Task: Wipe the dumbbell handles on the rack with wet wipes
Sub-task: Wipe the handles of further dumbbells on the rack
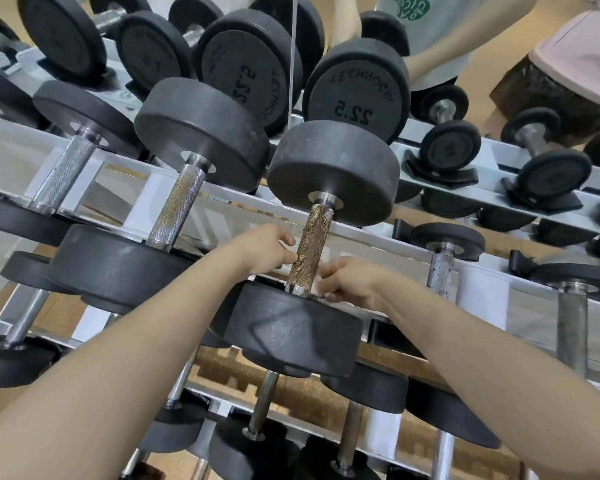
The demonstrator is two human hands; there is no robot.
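A: What is shown, largest first?
B: White rack, w/ a dumbbell rested across its rails; rust-brown knurled handle at centre.
A: And the hands?
B: Handle is touched from the left by curled left hand; grip can't be told. Wet wipe is pinched by right hand at handle's lower end.

A dumbbell with a rusty brown knurled handle lies on the white rack. The left hand touches that handle's left side with its fingertips. The right hand, on the handle's right near its lower end, pinches a white wet wipe against it. Left of this handle lies a dumbbell with a silver handle; behind it, a mirror reflects the weights.
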